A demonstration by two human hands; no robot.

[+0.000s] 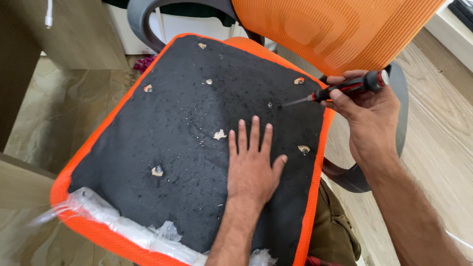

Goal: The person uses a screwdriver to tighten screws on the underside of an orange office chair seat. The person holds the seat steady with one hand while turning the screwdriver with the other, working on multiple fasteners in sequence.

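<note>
An orange chair seat [106, 129] lies upside down before me, its black fabric underside [187, 138] facing up with several torn screw holes [157, 171]. My left hand [251, 162] rests flat on that fabric, fingers spread, near a hole [304, 149] at the right edge. My right hand [367, 111] grips a red and black screwdriver [352, 87] held sideways. Its tip points left toward a small screw [270, 104] in the fabric.
The orange mesh backrest [325, 29] rises behind the seat, with a grey armrest [148, 19] at the back left and another [401, 103] at the right. Clear plastic wrap [123, 224] bunches along the near edge. Wood floor lies to the right, stone tiles to the left.
</note>
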